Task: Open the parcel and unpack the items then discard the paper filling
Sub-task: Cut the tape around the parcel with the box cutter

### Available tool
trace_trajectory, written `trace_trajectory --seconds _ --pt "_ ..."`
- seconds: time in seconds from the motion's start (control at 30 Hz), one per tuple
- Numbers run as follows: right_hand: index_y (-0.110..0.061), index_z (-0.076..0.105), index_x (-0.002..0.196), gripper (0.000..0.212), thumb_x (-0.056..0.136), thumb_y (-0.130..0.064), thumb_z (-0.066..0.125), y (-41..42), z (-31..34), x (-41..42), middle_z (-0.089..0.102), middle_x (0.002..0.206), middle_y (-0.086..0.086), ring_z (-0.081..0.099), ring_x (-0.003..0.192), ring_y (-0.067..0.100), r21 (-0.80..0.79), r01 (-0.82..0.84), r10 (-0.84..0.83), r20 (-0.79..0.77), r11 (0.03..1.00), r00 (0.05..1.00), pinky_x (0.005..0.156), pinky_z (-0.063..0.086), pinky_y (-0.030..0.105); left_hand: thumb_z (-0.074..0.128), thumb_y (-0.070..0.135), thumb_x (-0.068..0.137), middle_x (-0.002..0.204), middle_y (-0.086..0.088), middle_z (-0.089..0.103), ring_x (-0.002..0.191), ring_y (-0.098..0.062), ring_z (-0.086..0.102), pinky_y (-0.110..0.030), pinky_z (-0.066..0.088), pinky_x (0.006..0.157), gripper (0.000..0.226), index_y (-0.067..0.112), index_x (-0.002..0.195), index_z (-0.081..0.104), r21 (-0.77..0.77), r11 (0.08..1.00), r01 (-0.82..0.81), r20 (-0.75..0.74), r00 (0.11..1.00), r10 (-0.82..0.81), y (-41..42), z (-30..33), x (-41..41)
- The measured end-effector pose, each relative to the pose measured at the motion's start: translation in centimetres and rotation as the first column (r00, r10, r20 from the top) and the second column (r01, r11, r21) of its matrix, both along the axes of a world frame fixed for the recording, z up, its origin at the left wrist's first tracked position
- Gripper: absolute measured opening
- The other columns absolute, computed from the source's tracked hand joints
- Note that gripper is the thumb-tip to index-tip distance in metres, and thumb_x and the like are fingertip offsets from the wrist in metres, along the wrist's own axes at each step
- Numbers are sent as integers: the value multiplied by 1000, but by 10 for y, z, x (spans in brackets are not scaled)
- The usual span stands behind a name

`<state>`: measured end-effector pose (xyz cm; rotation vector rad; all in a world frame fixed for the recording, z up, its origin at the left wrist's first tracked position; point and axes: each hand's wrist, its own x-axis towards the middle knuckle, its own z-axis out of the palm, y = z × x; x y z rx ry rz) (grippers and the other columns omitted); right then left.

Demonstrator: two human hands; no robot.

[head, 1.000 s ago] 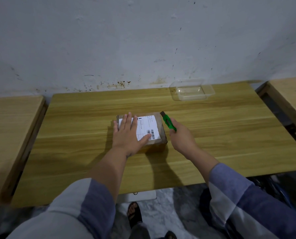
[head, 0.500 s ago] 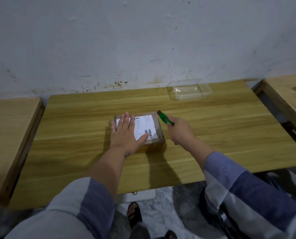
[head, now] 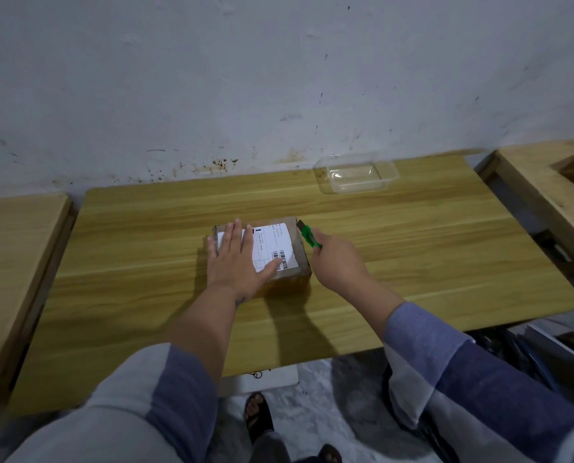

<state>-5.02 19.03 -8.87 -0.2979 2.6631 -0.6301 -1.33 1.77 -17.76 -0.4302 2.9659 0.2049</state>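
From the head view I see the parcel (head: pixel 280 252) lying flat near the middle of the table (head: pixel 412 255), a small brown cardboard box with a white shipping label (head: pixel 273 247) across its top, still sealed as far as I can tell. My left hand (head: pixel 237 262) lies palm-down on the lid, its fingers (head: pixel 235 233) spread flat and reaching toward twelve o'clock, thumb stretched out over the barcode, so the box sits directly under that hand, pinned to the wood. My right hand (head: pixel 337 262) is just beside the parcel at its three o'clock side, curled closed around a green utility knife (head: pixel 309 237), whose tip points toward eleven o'clock and meets the box's far right top corner — whether the blade has bitten into the tape I cannot tell. I judge the box light and fairly stiff, though the corners look a little crushed, so it should slide easily on the smooth table unless held down; pressing flat on the lid is the sensible hold, with the steadying fingers kept well off the cut line. The tape looks glossy, so the blade may skate — a shallow cut would spare whatever lies inside. A clear plastic tray (head: pixel 357 175) stands apart at about one o'clock, near the wall.
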Motion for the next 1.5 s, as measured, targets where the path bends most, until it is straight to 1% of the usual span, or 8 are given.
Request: trace_trajectory --seconds 0.13,0.33,0.53,0.73,0.87,0.97,1.3,1.5 --pt "-21 31 145 54 94 -6 38 2 -3 4 64 117 17 60 106 34 24 -14 14 -26 1000 1000 75 46 32 20 77 83 161 -4 -15 148 -18 -16 -51 -7 119 95 17 152 -6 2 1000 1 3 1000 -1 1 2 0" --pt "-22 32 144 52 94 -9 39 4 -6 9 66 113 16 61 103 33 30 -25 26 -56 999 998 69 39 29 20 77 84 161 -4 -14 148 -18 -16 -50 -8 119 94 17 153 -5 5 1000 1 2 1000 -1 1 3 0" --pt "-21 39 140 48 93 -9 40 11 -9 19 65 116 17 60 105 34 41 -26 27 -29 999 999 71 41 30 17 79 81 161 -3 -14 148 -18 -16 -50 -6 119 97 18 152 -6 -14 1000 0 11 1000 1 1 2 -1" --pt "-23 35 143 48 96 -13 36 18 -11 27 64 121 16 59 107 33 -32 16 -17 -16 999 1000 77 45 32 15 80 81 161 -3 -13 148 -18 -15 -51 -6 119 97 18 152 -6 -18 1000 2 17 1000 -2 1 1 -1" --pt "-22 42 139 44 96 -13 36 24 -5 33 64 118 16 60 104 34 -64 4 -5 -13 998 1000 73 44 32 16 79 81 161 -3 -13 148 -18 -15 -51 -6 119 97 18 153 -5 -19 1000 3 15 1000 -3 0 2 0" --pt "-25 40 140 46 96 -13 37 27 -10 37 66 112 17 62 100 33 -36 -1 1 -12 999 1000 67 40 29 15 80 81 161 -3 -12 148 -18 -14 -50 -6 119 97 18 153 -5 -29 1000 4 16 1000 -3 1 1 0" --pt "-27 32 145 51 96 -15 37 43 -17 56 68 110 16 63 96 33 -32 6 -7 -34 999 999 65 38 28 14 81 80 161 -2 -13 148 -17 -15 -50 -6 119 98 18 153 -5 -21 1000 5 24 1000 -5 1 3 1" --pt "-29 39 142 49 94 -17 41 63 -13 66 68 114 13 64 92 29 -94 10 -13 -32 995 999 63 40 24 15 81 81 161 -2 -14 148 -17 -15 -50 -6 119 97 18 153 -5 -13 1000 8 17 1000 -8 2 4 1"
